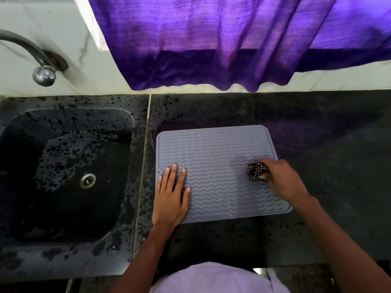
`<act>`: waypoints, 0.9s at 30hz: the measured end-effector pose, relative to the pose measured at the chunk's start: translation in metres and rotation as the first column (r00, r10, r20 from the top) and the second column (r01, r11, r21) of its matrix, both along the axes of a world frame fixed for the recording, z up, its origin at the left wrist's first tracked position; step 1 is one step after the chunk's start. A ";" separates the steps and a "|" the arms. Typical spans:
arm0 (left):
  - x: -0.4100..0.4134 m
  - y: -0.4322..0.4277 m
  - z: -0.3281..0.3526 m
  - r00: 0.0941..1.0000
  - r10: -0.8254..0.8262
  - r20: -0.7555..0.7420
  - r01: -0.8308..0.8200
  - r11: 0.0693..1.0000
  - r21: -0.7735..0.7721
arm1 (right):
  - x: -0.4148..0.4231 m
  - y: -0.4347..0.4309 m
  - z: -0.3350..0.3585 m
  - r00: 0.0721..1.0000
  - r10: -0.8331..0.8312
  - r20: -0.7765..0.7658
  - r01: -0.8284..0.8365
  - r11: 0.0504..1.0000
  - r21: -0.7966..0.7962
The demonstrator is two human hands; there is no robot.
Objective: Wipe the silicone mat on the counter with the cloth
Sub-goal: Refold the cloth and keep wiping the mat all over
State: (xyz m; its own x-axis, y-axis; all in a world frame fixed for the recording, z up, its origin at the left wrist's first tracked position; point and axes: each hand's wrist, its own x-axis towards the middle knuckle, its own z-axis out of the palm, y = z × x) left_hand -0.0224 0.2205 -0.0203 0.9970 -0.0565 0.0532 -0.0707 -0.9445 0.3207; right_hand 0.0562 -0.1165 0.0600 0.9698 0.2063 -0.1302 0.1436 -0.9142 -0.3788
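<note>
Cloth (257, 171) in R grip (283, 178), rt side of mat (211, 149).

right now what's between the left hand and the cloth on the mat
Nothing but bare silicone mat: in the head view its wavy ridges run uninterrupted from the left hand to the checked cloth gripped by the right hand.

A black speckled stone counter (317, 134) runs below a pale, veined wall (63, 20). At its left sits a dark, wet sink (23, 132) with a metal drain (87, 180); a curved tap (23, 42) with a chrome knob (44, 76) juts from the wall above. A purple curtain (211, 39) hangs over the counter, backlit, probably by a window behind it.
</note>
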 end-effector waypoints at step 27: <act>0.009 -0.003 0.007 1.000 0.011 -0.004 -0.011 1.000 0.008 | 0.028 0.021 0.008 0.987 0.151 -0.048 -0.140 0.973 0.183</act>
State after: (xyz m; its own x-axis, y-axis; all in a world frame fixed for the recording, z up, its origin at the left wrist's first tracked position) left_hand -0.0137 0.2173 -0.0130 0.9978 -0.0457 0.0487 -0.0588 -0.9478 0.3134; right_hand 0.0838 -0.0958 0.0682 0.9189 0.3701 -0.1362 0.2420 -0.8018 -0.5463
